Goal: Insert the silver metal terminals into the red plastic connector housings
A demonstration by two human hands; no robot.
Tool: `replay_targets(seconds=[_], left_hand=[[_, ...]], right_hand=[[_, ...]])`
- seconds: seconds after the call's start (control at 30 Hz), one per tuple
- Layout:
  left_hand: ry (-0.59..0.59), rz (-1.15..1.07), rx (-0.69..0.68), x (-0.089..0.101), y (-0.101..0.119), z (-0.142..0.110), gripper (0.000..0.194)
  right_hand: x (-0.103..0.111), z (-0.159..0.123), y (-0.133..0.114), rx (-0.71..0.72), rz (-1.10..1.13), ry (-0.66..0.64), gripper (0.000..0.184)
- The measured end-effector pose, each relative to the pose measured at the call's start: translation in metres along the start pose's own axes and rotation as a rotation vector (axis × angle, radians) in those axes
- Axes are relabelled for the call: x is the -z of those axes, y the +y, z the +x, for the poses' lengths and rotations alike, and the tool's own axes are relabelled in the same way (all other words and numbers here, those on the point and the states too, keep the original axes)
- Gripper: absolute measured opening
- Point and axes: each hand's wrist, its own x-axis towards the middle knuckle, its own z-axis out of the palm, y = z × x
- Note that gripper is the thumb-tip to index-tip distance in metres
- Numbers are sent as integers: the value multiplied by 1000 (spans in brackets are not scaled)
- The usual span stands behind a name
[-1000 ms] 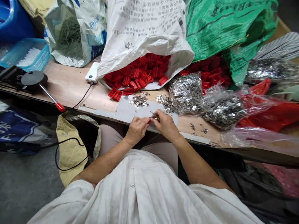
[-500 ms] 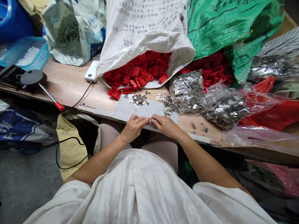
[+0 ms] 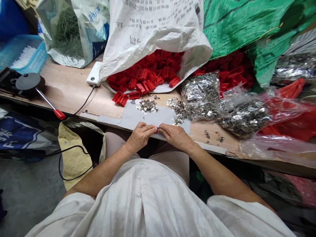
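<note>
My left hand [image 3: 139, 136] and my right hand [image 3: 174, 135] meet fingertip to fingertip at the table's near edge, both pinching a small red plastic piece [image 3: 156, 130] that is mostly hidden by the fingers. They rest over a grey card sheet [image 3: 134, 116]. On that sheet lie small heaps of shiny metal clips [image 3: 147, 106]. Just beyond, loose red plastic pieces [image 3: 122, 98] spill from an open white sack [image 3: 153, 29] full of the same parts.
Clear bags of metal clips [image 3: 200, 95] lie to the right, with a green sack [image 3: 237, 26] and red bags [image 3: 291, 108] behind. A white charger [image 3: 93, 77] with a black cable, a red-handled tool [image 3: 48, 102], a blue basket [image 3: 23, 56] and a yellow bag [image 3: 74, 154] are at the left.
One second ago my right hand held a thin metal piece raised by the red part; now both hands have lowered and closed together on the part. The view has shifted slightly.
</note>
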Motion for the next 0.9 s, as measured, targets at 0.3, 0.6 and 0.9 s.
replay_targets(seconds=[0.3,0.6,0.9], left_hand=[[-26,-57,69,0,2,3,25],[-1,-56,113,1,1,3,29],[14,-41,122,-5,2,0,29]], right_hand=[[-1,0,4,-15,44,14,23],[-3,-7,4,29,7,28,21],[-1,-7,-3,15,-90,3,21]])
